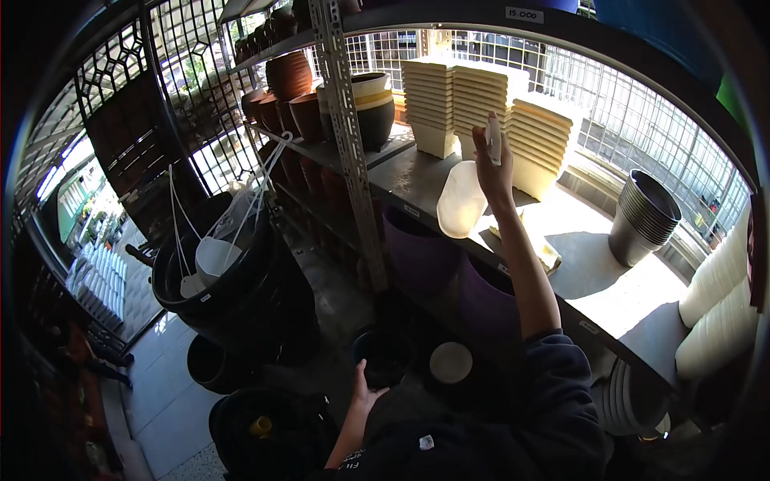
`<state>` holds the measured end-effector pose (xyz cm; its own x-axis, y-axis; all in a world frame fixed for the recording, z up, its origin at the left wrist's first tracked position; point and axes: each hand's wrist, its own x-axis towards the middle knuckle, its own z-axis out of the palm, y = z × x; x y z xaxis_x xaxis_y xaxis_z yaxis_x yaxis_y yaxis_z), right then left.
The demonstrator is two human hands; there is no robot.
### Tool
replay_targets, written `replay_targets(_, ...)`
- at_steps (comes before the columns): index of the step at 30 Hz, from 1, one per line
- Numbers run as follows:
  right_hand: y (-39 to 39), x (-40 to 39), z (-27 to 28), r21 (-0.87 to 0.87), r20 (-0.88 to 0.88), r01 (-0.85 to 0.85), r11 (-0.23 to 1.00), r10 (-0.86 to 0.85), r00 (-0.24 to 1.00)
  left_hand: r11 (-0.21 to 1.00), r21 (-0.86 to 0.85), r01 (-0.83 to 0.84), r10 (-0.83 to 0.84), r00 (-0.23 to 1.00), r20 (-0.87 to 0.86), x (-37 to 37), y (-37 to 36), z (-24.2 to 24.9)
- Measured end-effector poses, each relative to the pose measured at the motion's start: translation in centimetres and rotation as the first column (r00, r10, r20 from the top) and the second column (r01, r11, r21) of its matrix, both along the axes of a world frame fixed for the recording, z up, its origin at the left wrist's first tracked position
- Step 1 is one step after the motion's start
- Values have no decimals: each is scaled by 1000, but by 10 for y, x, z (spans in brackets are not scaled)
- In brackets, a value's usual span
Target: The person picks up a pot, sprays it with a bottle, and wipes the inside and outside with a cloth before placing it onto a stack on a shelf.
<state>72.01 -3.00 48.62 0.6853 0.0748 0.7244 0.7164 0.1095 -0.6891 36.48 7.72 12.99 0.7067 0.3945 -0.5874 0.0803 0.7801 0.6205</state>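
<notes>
My right hand (496,167) is raised over the metal shelf (589,280), its fingers closed around a narrow pale piece (495,143) that I cannot make out. Just left of that hand is a white, rounded plastic container (462,200), overlapping the shelf's front edge in this view. Stacks of square cream pots (429,104) rise behind my fingers. Low down, my left hand (367,394) hangs with thumb and fingers apart, holding nothing. A round dark pot (383,357) lies right beyond its fingertips, in shadow.
Nested black pots (644,216) and white pots (718,321) stand along the shelf to the right. A metal upright (346,136) divides the racks. On the left is a tall stack of black pots (241,297) with white hangers. A pale round disc (451,362) lies low in front.
</notes>
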Motion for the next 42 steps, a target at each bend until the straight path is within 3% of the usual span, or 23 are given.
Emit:
replay_targets(3,13,28,1,-102,165,366,925,-347,923,999,18,31,-31,999,-14,-2,0,-11)
replay_targets(7,21,62,-2,-178,137,376,909,-355,925,998,30,49,-48,999,-6,-1,1,-13)
replay_targets(11,-2,94,-16,-385,222,255,887,-179,959,998,36,58,-59,998,30,0,3,-3)
replay_targets(12,-13,94,-18,-519,76,191,833,-178,981,998,24,53,-55,997,52,0,4,-2)
replay_targets(13,-18,84,-21,-623,60,283,729,-316,947,999,9,49,-49,996,74,0,5,-2)
replay_targets(15,-44,57,-29,-807,-43,190,560,-376,926,999,26,45,-47,994,94,2,3,7)
replay_targets(17,-75,8,-35,-957,-11,126,262,-466,885,995,91,46,-54,994,95,4,-2,23)
replay_targets(19,-100,3,-69,-996,-45,-6,86,-458,888,998,61,2,-13,985,170,5,3,11)
replay_targets(21,-120,4,-115,-979,99,151,135,-330,939,997,72,25,-41,973,227,12,7,14)
replay_targets(25,-118,-23,-123,-907,349,413,82,-403,846,995,93,-29,5,968,250,21,3,20)
replay_targets(26,-123,-19,-134,-802,437,544,247,-380,815,994,110,-10,-20,964,267,22,4,19)
replay_targets(29,-127,-50,-103,-709,335,505,493,-395,856,984,176,21,-75,949,305,31,3,22)
replay_targets(32,-122,-91,-95,-587,278,361,725,-238,931,954,298,32,-116,956,270,37,-11,55)
replay_targets(33,-118,-115,-92,-635,253,312,707,-191,948,935,354,30,-123,962,243,38,-17,65)
replay_targets(35,-109,-138,-112,-706,426,328,627,7,905,869,495,-1,-141,958,250,46,-22,69)
replay_targets(37,-100,-147,-154,-737,599,431,521,207,774,753,654,-75,-171,937,304,52,-23,69)
replay_targets(39,-94,-159,-211,-802,597,555,220,280,752,721,681,-127,-140,936,323,55,-22,70)
replay_targets(42,-93,-166,-279,-872,490,466,152,236,839,587,801,-122,-153,954,257,52,-25,70)
